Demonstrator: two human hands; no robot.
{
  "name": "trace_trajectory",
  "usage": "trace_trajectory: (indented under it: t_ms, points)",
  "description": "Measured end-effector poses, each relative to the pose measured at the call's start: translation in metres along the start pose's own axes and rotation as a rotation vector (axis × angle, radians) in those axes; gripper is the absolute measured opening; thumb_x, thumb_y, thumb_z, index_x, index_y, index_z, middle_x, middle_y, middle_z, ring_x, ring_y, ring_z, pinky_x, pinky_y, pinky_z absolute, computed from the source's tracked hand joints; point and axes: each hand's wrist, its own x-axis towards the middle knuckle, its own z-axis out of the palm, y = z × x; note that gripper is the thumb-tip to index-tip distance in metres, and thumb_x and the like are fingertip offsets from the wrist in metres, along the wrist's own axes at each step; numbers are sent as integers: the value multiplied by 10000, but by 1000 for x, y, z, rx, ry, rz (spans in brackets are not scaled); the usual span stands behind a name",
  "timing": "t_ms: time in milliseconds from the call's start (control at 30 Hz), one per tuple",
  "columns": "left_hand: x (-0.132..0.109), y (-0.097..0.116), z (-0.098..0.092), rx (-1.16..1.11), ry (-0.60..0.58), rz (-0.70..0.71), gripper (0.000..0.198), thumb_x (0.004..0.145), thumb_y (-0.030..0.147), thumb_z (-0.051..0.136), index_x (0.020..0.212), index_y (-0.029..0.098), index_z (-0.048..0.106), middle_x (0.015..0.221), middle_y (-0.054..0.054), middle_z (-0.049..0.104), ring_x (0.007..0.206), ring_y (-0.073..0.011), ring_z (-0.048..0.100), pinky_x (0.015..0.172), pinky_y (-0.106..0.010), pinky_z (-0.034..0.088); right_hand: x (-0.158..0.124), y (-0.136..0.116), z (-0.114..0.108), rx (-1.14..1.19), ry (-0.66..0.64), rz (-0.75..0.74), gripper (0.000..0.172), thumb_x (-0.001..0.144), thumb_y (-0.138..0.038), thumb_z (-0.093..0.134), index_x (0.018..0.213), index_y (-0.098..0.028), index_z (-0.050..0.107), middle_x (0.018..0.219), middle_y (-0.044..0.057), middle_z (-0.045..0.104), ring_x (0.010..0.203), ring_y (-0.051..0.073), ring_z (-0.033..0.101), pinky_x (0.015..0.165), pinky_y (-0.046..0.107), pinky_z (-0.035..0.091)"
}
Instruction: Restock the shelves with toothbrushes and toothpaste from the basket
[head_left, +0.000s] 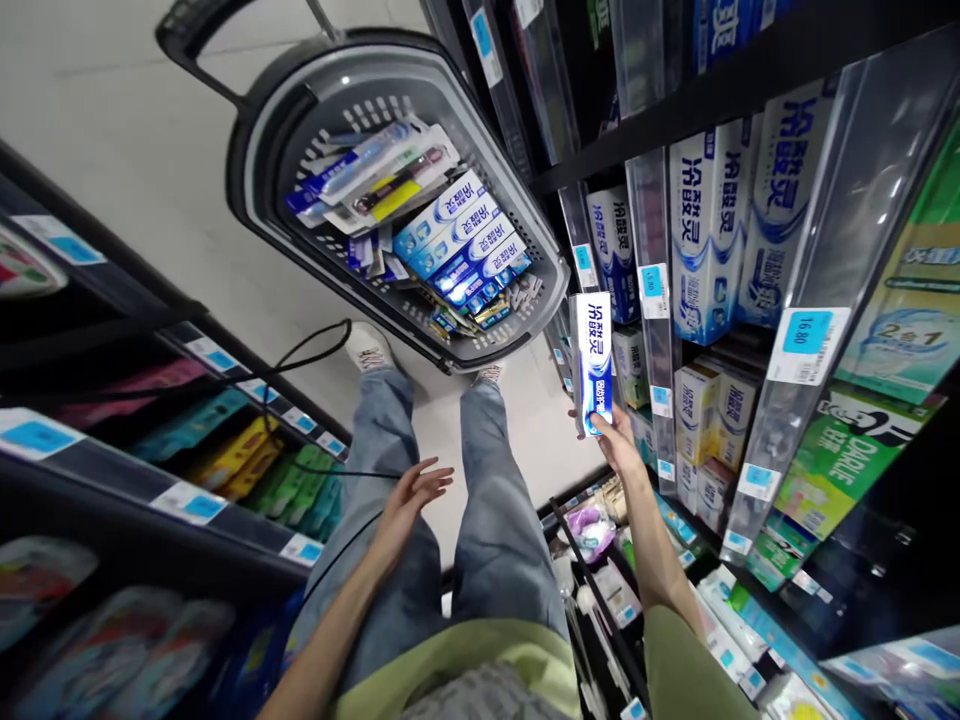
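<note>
In my right hand (611, 435) is a blue and white toothpaste box (595, 360), gripped at its lower end and held in front of the shelf on the right. My left hand (416, 492) hangs over my legs, fingers stretched out and holding nothing. Ahead on the floor stands a grey shopping basket (247, 190) with a black handle. Inside it, several toothpaste boxes (461, 240) lie side by side, with packaged toothbrushes (382, 180) heaped beside them and smaller packets partly hidden underneath.
To the right, shelves with clear dividers (806, 280) and price tags hold more toothpaste boxes (705, 230) and green Darlie boxes (840, 465). Another shelf (150, 310) with coloured packs runs along the left. A black cable (300, 360) crosses on the left side.
</note>
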Motion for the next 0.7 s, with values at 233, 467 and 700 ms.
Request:
trace_trajectory:
  t_ms: [233, 467, 700]
  points:
    - [9, -17, 9, 47, -76, -39, 665, 699, 550, 843, 1231, 198, 654, 1123, -156, 797, 1011, -322, 744, 923, -458, 559, 18, 15, 9, -500, 460, -403, 564, 880, -490, 720, 1318, -152, 612, 1235, 158, 686, 1147, 285, 662, 1047, 466, 540]
    - [17, -20, 5, 58, -100, -63, 665, 690, 601, 823, 1211, 210, 687, 1125, -149, 800, 1011, -338, 747, 905, -457, 569, 68, 19, 0, -733, 800, -642, 523, 1003, -370, 467, 1470, -136, 449, 1375, 245, 523, 1357, 333, 514, 1167, 589, 394]
    - [20, -29, 2, 16, -84, -44, 648, 695, 614, 815, 1199, 221, 708, 1118, -141, 804, 985, -333, 749, 872, -435, 576, 127, 15, -1, -787, 905, -673, 536, 1019, -351, 390, 1491, -98, 401, 1435, 302, 480, 1444, 371, 436, 1199, 641, 329]
